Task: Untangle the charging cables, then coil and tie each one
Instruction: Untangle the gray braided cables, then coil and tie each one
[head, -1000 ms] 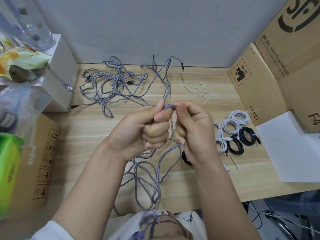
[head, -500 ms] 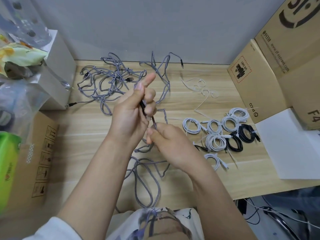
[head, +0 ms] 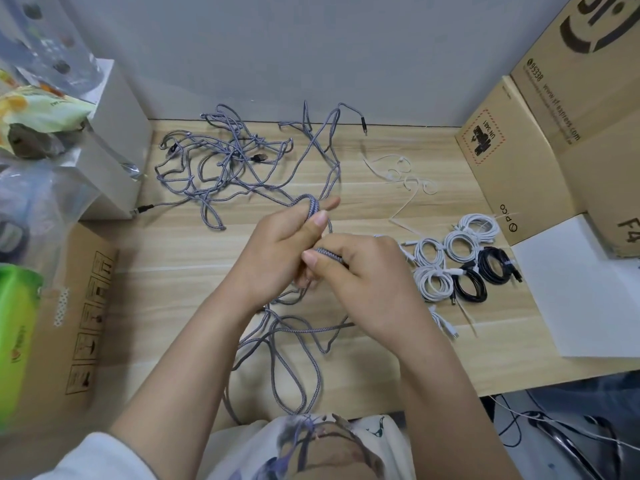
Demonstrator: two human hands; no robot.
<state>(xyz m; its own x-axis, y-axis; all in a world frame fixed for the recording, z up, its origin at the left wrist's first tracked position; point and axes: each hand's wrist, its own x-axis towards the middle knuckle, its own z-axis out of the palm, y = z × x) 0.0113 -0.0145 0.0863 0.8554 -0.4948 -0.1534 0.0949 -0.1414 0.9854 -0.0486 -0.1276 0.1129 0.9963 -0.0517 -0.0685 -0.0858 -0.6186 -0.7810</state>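
Note:
Over the middle of the wooden table [head: 173,258], my left hand [head: 277,247] grips a folded bundle of grey braided cable [head: 313,211] between thumb and fingers. My right hand [head: 360,271] pinches a strand of the same cable [head: 327,253] just below it. Loose loops of this cable [head: 291,362] trail down toward my lap. A tangled heap of grey braided cables [head: 225,161] lies at the back left. Several coiled, tied white cables [head: 433,271] and two coiled black cables [head: 485,275] sit to the right.
Loose white ties [head: 405,174] lie at the back right. Cardboard boxes [head: 519,161] stand at the right, with a white sheet [head: 581,292] in front. At the left are a white box [head: 114,143], plastic bags [head: 31,109] and a flat carton [head: 79,306].
Both hands came together again at the table's middle. My left hand now holds a thicker folded bundle, and my right hand has risen to pinch the strand beside it.

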